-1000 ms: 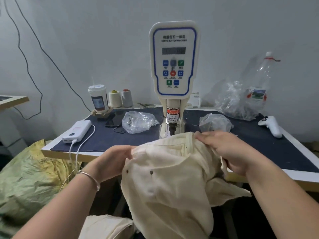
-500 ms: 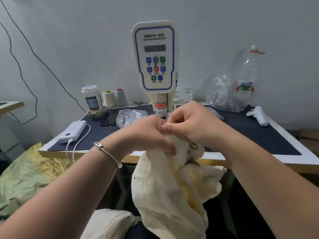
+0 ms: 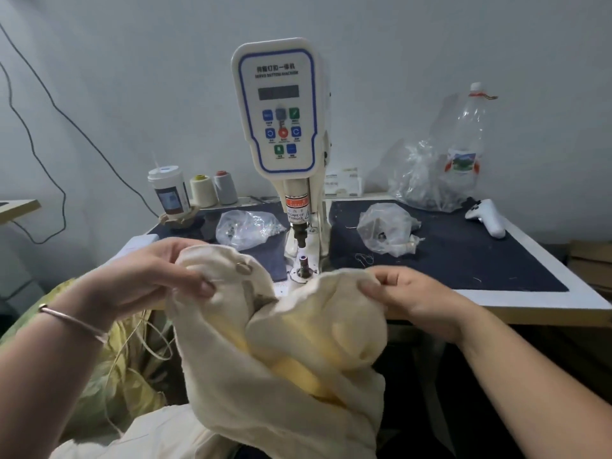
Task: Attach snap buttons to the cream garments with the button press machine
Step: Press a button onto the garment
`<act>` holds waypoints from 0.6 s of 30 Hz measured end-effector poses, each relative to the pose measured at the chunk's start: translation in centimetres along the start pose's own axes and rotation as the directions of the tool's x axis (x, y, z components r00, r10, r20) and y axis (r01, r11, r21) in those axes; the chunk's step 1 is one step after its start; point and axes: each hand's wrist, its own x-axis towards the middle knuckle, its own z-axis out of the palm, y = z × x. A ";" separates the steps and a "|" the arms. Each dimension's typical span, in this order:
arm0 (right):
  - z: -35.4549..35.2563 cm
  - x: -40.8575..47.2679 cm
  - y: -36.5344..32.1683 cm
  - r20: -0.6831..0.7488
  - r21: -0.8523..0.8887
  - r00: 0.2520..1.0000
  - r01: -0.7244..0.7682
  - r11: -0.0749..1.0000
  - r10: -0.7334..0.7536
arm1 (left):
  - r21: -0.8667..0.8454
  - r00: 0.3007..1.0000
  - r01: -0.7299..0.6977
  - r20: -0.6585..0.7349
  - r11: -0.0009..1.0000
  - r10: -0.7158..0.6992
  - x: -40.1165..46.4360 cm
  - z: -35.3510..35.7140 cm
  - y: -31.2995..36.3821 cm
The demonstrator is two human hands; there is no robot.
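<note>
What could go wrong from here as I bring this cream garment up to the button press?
The cream garment is bunched between your left hand and right hand, so an extra fold might get pressed at the lower die. The snap already on the cloth could slide under the punch. Fingertips gripping the edge may end up close to the die.

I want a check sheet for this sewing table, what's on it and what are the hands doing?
Surface: table with dark mat, white rim.
Job's things: press upright; garment in front of die, one snap on it.
Clutter: bags, spools, cup, bottle, controller.
Grippers: left hand and right hand pinch garment.
Cables: black wire on wall.
Surroundings: grey wall, yellow-green sack.
</note>
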 end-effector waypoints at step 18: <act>3.1 1.2 -8.9 0.146 0.154 0.988 0.019 0.988 -0.042 | 0.048 0.998 -0.009 -0.064 0.999 0.013 3.9 9.7 0.3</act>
